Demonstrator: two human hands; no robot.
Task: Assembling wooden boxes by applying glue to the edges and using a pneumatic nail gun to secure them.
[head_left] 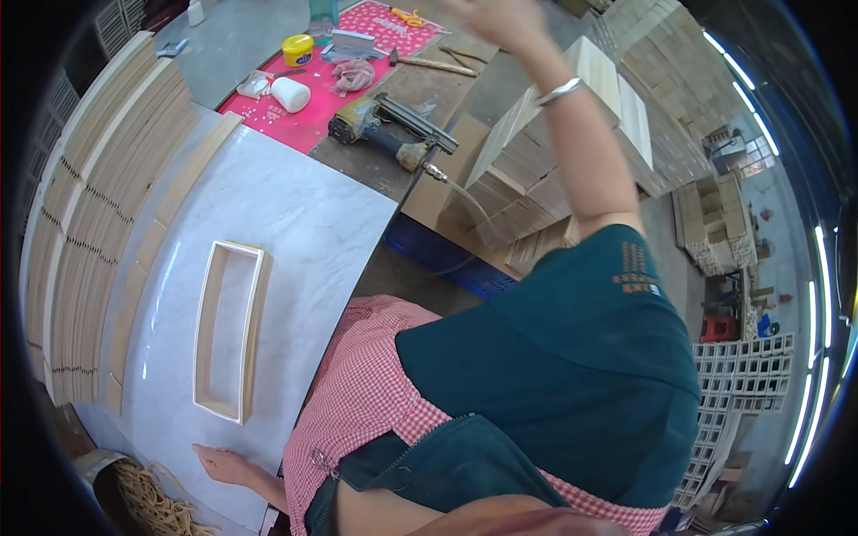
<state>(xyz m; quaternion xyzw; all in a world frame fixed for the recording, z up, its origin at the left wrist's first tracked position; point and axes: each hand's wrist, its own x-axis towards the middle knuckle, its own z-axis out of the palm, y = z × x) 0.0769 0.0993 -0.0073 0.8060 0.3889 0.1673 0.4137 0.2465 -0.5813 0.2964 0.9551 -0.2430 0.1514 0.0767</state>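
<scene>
A shallow wooden frame (206,330), long and slightly curved, lies on the pale marbled tabletop (313,223). My left hand (223,464) is at the near edge of the tabletop, just below the frame and apart from it. Its fingers are drawn together; whatever they may hold is hidden. My right arm is raised high, and my right hand (500,20) is smeared by motion and partly cut off by the upper edge. Beneath that arm stand stacked pale wooden boxes (527,170). Whether the right hand holds anything does not show.
Long wooden strips (89,232) are stacked at the left. A nail gun (384,134) with an air hose lies beyond the tabletop, near a hammer (433,64), white bottle (290,94) and yellow tub (297,50) on or beside a pink mat (308,129). A bin (107,473) holds tan bands.
</scene>
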